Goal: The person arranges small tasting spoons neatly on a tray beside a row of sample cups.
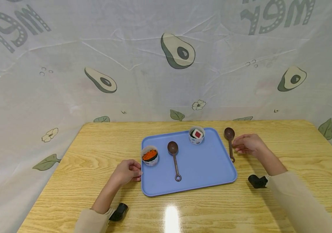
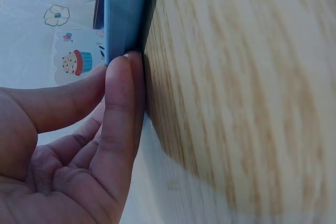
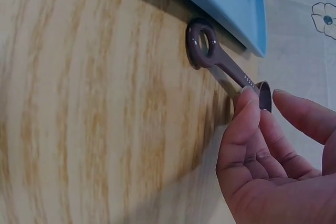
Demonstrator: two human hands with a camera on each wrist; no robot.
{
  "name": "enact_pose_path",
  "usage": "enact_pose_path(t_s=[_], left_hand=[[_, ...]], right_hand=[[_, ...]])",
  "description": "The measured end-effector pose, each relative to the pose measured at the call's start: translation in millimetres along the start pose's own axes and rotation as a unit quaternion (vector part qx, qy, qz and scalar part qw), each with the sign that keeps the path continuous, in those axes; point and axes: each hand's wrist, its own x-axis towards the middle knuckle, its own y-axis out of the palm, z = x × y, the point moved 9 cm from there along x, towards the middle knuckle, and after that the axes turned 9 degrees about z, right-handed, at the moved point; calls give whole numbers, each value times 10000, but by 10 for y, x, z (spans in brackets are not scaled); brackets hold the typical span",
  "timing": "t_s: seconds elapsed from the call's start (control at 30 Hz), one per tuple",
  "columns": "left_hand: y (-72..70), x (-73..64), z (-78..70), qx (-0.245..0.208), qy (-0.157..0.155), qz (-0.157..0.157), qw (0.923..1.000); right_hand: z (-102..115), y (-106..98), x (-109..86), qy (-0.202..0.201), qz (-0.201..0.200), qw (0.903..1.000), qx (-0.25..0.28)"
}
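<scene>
A blue tray [image 1: 203,165] lies on the table, with a brown spoon [image 1: 173,148] on it. In the left wrist view, the thumb and forefinger of my left hand [image 1: 128,173] pinch the tray's left rim. Beside that hand, a paper cup [image 1: 151,163] holds an orange-topped sushi piece [image 1: 149,154]. A second brown spoon [image 1: 231,145] lies on the wood just right of the tray. Close beside it is my right hand [image 1: 248,144], thumb and fingertips apart around the spoon's neck, as the right wrist view shows; nothing is gripped there.
At the tray's back right stands another paper cup [image 1: 196,141] with a white, red-centred sushi piece [image 1: 197,133]. The wooden table [image 1: 96,145] reaches back to a hanging cloth [image 1: 142,74] printed with avocados. Black wrist mounts [image 1: 257,181] stick out from both sleeves.
</scene>
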Motion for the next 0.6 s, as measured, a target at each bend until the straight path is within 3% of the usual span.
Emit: enact_pose_path(t_s=[0.6], left_hand=[[-1,-10,-14,-109,-33,27,9999]], right_hand=[[-43,40,46,-37,-158,9999,-49]])
